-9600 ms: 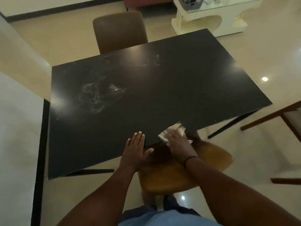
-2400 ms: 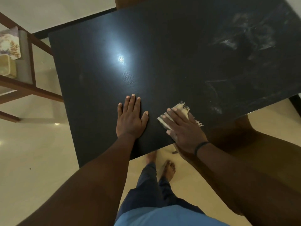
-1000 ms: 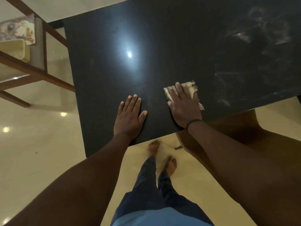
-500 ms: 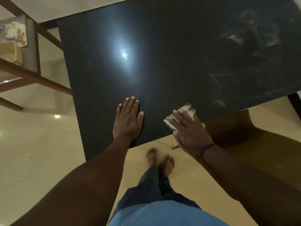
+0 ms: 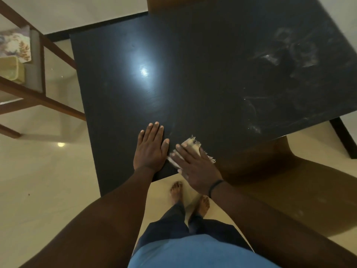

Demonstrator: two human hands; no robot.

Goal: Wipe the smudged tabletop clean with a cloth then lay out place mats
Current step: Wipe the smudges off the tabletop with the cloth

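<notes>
The black tabletop (image 5: 202, 80) fills the upper view, with white smudges (image 5: 286, 57) at its far right and more streaks (image 5: 253, 113) near the right front edge. My left hand (image 5: 151, 149) lies flat on the table by the near edge, fingers together. My right hand (image 5: 195, 167) presses a folded cream cloth with frayed fringe (image 5: 191, 145) onto the table beside the left hand. The cloth is mostly hidden under my fingers. A floral place mat (image 5: 16, 45) lies on a seat at the far left.
A brown chair (image 5: 286, 186) stands tucked under the table's right front. A wooden-framed seat (image 5: 34, 89) at the left holds a woven basket (image 5: 9, 69). Another chair back (image 5: 160, 3) shows at the table's far side. My bare feet (image 5: 190, 198) stand on the glossy tile floor.
My right hand has slid the cloth leftward along the near edge until it nearly touches my left hand. The left hand has stayed flat in place.
</notes>
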